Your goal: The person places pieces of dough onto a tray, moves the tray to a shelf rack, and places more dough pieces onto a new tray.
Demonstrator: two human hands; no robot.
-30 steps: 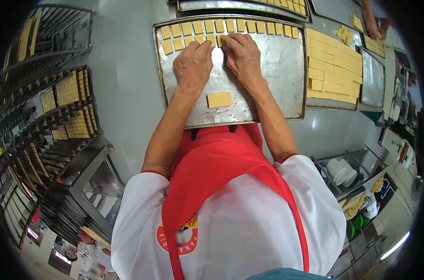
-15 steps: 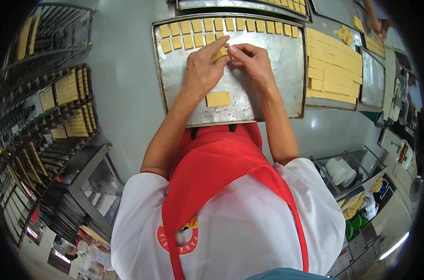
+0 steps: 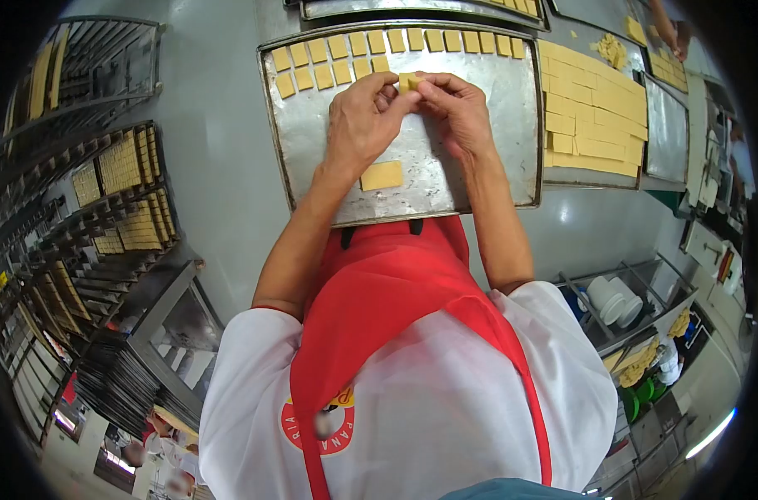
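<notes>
Over the metal baking tray, my left hand and my right hand meet with fingers closed on a small yellow dough piece. My fingers hide part of it. Beyond them, small dough rectangles line the tray's far edge in one full row, with a shorter second row at the left. A larger dough slab lies flat near the tray's front, below my left hand.
Right of the tray lies a sheet of cut dough slabs on another tray. Racks with loaded trays stand at the left. A co-worker's hand is at the far right. Another tray sits behind mine.
The dough piece has moved slightly away from me and to the right between my fingers, and more of its face shows. My right hand has closed further onto it.
</notes>
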